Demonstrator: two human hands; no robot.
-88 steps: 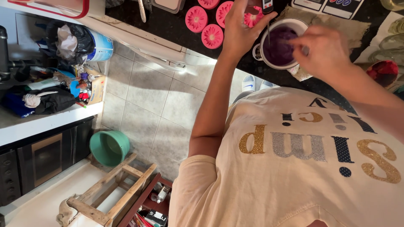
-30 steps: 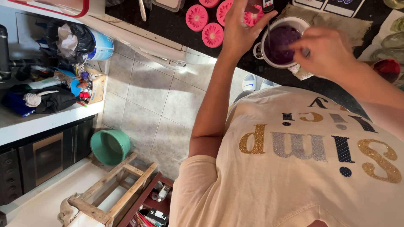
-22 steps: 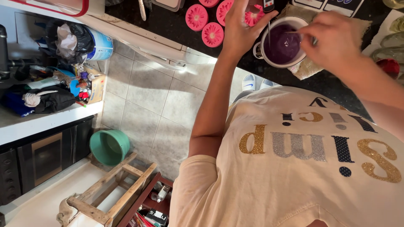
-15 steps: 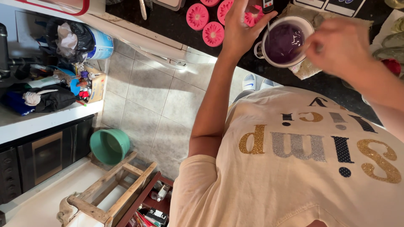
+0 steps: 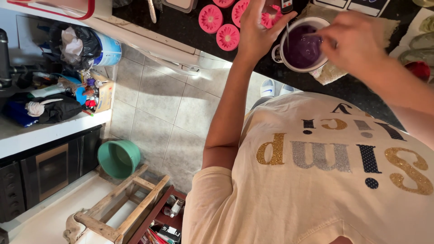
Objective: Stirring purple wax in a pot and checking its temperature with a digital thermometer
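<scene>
Left hand [image 5: 257, 34] is at the left rim of the white pot [image 5: 302, 68], grip pinched on a thermometer [image 5: 286, 6]; its thin probe [image 5: 287, 34] drops down into the pot. Right hand [image 5: 346, 38] sits over the pot's right rim, grip closed on a thin stirring stick [image 5: 312, 34] whose tip reaches over the purple liquid [image 5: 302, 47]; the stick is mostly hidden by the fingers.

Pot stands on a beige cloth [image 5: 332, 72] on the dark worktop [image 5: 181, 27], near its front edge, small handle [image 5: 275, 54] facing left. Purple liquid fills it most of the way.

Pink flower-shaped moulds [image 5: 228, 37] lie just left of the left hand, a cluster of four or five, partly cut off by the top edge; one is partly behind the fingers.

Right edge: red round thing [image 5: 418, 70], partly hidden by the right forearm; can't tell what it is.

Below the worktop: tiled floor [image 5: 158, 104], green bucket [image 5: 118, 158], wooden stool frame [image 5: 122, 205], cluttered white shelf [image 5: 49, 129] at left.
</scene>
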